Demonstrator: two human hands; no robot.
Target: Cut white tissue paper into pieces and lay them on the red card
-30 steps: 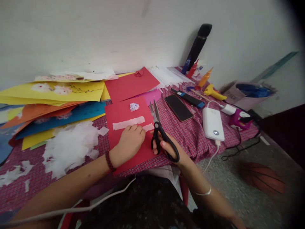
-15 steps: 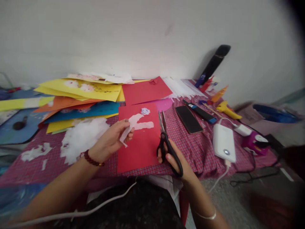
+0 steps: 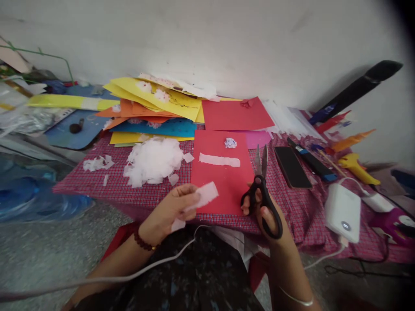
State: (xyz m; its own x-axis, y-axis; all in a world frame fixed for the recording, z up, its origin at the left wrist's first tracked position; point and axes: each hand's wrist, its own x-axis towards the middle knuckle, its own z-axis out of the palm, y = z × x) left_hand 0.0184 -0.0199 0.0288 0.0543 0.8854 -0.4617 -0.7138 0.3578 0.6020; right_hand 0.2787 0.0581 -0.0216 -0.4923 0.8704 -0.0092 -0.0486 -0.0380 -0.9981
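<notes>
Between the fingers of my left hand [image 3: 181, 203] is a thin white tissue paper strip [image 3: 207, 194], held low over the front of a red paper sheet [image 3: 210, 142]. My right hand [image 3: 269, 216] has its fingers through the handles of black-handled scissors [image 3: 262, 181]; the blades stand slightly apart and point away from me. Another white strip [image 3: 219, 160] lies flat across the red sheet. Above it sits a small crumpled white and purple paper flower [image 3: 230, 142]. A fluffy heap of white tissue pieces [image 3: 155, 160] rests left of the sheet.
Coloured papers [image 3: 155, 101] are stacked at the back left, beside a second red sheet [image 3: 236, 114]. On the right lie a phone [image 3: 292, 167], a dark blue-ended cutter [image 3: 313, 160], a white power bank [image 3: 343, 211] and a yellow glue gun [image 3: 358, 167]. A white cable [image 3: 162, 262] crosses my lap.
My left hand has drawn its strip back toward me, and the other strip now lies alone on the red sheet. The view has swung left; the scissors remain in my right hand.
</notes>
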